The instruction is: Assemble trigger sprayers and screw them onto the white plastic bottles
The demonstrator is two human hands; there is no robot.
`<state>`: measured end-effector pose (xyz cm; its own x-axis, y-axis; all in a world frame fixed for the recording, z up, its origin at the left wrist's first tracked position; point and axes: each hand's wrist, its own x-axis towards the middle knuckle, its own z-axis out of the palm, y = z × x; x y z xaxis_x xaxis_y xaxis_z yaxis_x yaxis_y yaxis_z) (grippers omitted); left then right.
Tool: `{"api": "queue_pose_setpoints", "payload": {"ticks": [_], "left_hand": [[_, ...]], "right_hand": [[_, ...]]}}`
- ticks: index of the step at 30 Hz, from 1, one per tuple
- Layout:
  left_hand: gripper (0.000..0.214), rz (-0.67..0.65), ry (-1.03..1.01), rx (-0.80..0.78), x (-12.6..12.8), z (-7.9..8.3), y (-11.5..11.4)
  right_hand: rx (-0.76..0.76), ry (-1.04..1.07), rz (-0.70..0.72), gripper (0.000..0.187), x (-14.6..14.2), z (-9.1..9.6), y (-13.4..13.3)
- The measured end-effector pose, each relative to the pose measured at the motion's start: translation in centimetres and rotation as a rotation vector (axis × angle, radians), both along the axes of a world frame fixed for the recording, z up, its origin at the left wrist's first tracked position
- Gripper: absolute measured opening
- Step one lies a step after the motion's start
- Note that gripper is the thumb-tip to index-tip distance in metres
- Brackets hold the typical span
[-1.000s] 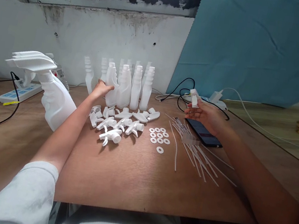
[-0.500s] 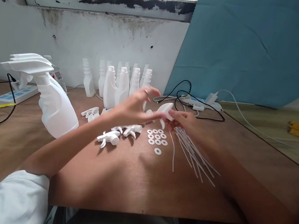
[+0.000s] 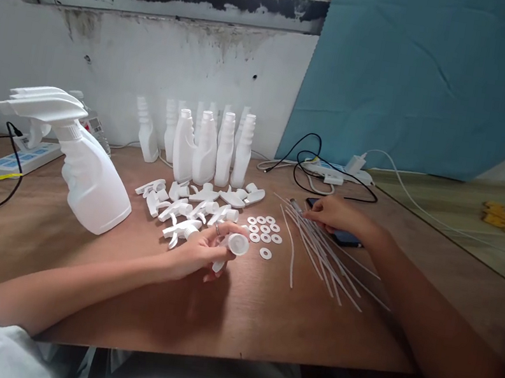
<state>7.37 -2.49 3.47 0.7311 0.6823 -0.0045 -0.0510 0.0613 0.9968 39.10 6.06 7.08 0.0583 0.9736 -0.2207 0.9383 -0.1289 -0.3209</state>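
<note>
My left hand is closed around a white spray trigger head, its round screw collar turned toward me. To the right, my right hand has its fingers pinched at the far end of a loose bundle of thin white tubes; they look closed on a tube, though the fingertips partly cover it. Between the hands lie several flat white ring washers, one of them set apart nearer me. More white trigger heads are heaped behind and left of my left hand.
Several white bottles without tops stand near the wall. At left is a spray bottle with its trigger fitted, before a power strip. A dark phone-like object lies under the right hand. Black cables run behind.
My left hand has come down and toward me with the trigger head, which my right hand held before. My right hand has let it go and moved right to the tubes.
</note>
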Motion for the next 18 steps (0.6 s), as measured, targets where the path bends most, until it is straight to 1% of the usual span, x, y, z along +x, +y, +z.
{"api": "queue_pose_setpoints", "payload": {"ticks": [1,3,5,7,9,11,13,15,16,18], "left_hand": [[0.037,-0.014,-0.027,-0.034,0.0,-0.8,0.1],[0.035,-0.04,-0.08,-0.07,0.2,-1.8,0.5],[0.032,-0.051,-0.11,-0.088,0.3,-2.3,0.8],[0.033,-0.039,-0.126,-0.102,0.4,-2.2,0.9],[0.038,-0.028,-0.137,-0.103,0.3,-2.0,0.8],[0.041,-0.033,-0.135,-0.09,0.3,-1.8,0.6],[0.041,-0.036,-0.11,-0.074,0.4,-1.8,0.4],[0.041,-0.013,-0.068,-0.053,0.5,-2.0,0.3],[0.041,0.004,-0.047,-0.038,0.5,-2.1,0.3],[0.042,0.039,-0.009,-0.003,0.6,-2.3,0.3]], "right_hand": [[-0.058,0.01,0.003,0.044,0.3,-0.4,0.2],[-0.113,0.054,0.016,0.042,0.6,-1.2,0.4],[-0.127,0.077,0.019,0.042,0.6,-1.6,0.6],[-0.076,0.111,0.007,0.04,0.5,-1.7,0.7],[0.028,0.202,-0.017,0.035,0.2,-1.5,0.6],[0.15,0.379,-0.009,0.029,-0.6,-0.8,0.2],[0.235,0.649,0.069,0.028,-1.9,0.0,-0.8],[0.301,0.956,0.217,0.03,-3.9,0.7,-2.4],[0.321,1.061,0.296,0.029,-4.9,1.0,-3.4],[0.347,1.149,0.452,0.022,-7.1,1.3,-5.4]]}}
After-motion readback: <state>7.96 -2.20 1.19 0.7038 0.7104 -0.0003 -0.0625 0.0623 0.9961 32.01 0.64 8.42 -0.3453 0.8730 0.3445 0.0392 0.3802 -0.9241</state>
